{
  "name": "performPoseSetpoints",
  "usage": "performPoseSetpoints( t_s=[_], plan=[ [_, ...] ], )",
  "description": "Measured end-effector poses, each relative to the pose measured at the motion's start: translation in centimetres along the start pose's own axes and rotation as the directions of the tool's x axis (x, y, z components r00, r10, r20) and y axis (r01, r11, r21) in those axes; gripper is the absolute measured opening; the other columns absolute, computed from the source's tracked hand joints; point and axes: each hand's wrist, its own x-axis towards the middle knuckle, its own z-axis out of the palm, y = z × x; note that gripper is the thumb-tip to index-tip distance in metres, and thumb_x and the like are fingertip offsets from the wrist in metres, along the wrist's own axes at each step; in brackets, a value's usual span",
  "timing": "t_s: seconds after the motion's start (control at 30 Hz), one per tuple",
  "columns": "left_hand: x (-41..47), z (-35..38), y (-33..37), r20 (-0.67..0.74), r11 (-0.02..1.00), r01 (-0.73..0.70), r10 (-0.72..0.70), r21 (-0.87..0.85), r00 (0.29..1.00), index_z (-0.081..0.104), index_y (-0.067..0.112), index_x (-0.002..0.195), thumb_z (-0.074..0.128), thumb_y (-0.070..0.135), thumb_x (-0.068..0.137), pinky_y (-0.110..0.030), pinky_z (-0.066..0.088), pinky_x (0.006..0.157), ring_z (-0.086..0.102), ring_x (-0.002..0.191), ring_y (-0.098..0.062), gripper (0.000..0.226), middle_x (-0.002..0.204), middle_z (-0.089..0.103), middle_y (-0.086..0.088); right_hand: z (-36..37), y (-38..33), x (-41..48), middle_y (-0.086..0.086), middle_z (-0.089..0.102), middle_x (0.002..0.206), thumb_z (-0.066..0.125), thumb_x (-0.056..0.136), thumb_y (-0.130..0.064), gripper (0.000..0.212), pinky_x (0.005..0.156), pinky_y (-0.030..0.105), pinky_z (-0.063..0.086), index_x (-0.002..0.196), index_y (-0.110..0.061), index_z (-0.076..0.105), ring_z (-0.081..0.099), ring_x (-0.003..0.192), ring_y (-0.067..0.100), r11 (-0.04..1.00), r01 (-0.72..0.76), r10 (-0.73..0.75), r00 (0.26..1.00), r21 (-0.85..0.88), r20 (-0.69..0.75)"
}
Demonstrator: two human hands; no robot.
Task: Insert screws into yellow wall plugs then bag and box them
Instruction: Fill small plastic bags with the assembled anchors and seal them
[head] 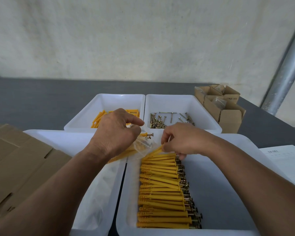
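Plugs with screws already in them lie in a row in my near right bin. My right hand pinches 1 plug at the row's far end, tip toward the clear bag. My left hand grips that bag by its mouth; several filled plugs sit inside. Beyond, 2 bins sit at the table's far edge: loose yellow plugs left, loose screws right. Open cardboard boxes stand at the far right corner; flat cardboard lies left.
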Motion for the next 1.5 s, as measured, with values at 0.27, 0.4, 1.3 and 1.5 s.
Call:
performPoseSetpoints(
  t_s=[0.27,0.4,1.3,1.5],
  plan=[
    [-0.1,-0.1,0.1,-0.004,1.0,0.001,-0.001,0.005,1.0,0.076,0.03,0.09,0.062,0.012,0.083,-0.032,0.052,0.071,0.061,0.082,-0.013,0.024,0.103,0.062,0.01,-1.5,0.2,0.2,-0.014,0.059,0.052,0.058,0.072,-0.035,0.013,0.046,0.022,0.037,0.071,-0.024,0.064,0.049,0.039,0.0,0.955,0.089,0.062,0.872,0.282,-0.485],
    [-0.1,-0.1,0.1,-0.002,1.0,0.0,0.0,-0.015,1.0,0.074,0.034,0.085,0.062,0.011,0.082,-0.029,0.049,0.069,0.059,0.077,-0.011,0.026,0.101,0.062,0.011,-2.7,0.5,0.0,-0.012,0.045,0.04,0.055,0.061,-0.034,0.017,0.047,0.023,0.034,0.068,-0.02,0.061,0.037,0.035,0.004,0.877,0.227,0.111,0.763,0.424,-0.637],
    [-0.2,0.1,0.5,-0.008,0.999,-0.036,0.036,0.037,0.999,0.077,0.03,0.091,0.061,0.011,0.083,-0.025,0.046,0.065,0.056,0.076,-0.007,0.026,0.096,0.061,0.011,2.1,-1.8,0.8,-0.003,0.064,0.074,0.077,0.082,-0.03,0.009,0.067,0.034,0.052,0.088,-0.034,0.071,0.056,0.063,0.006,0.888,0.378,-0.243,0.87,0.263,-0.43],
    [-0.3,0.0,0.6,-0.008,0.999,-0.031,0.031,0.031,0.999,0.075,0.034,0.086,0.061,0.012,0.081,-0.021,0.04,0.062,0.055,0.074,-0.005,0.026,0.094,0.06,0.013,2.1,-1.9,0.6,-0.006,0.068,0.071,0.075,0.084,-0.02,0.014,0.06,0.021,0.055,0.09,-0.032,0.07,0.064,0.052,0.004,0.863,0.356,-0.224,0.905,0.359,-0.361]
  ],
)
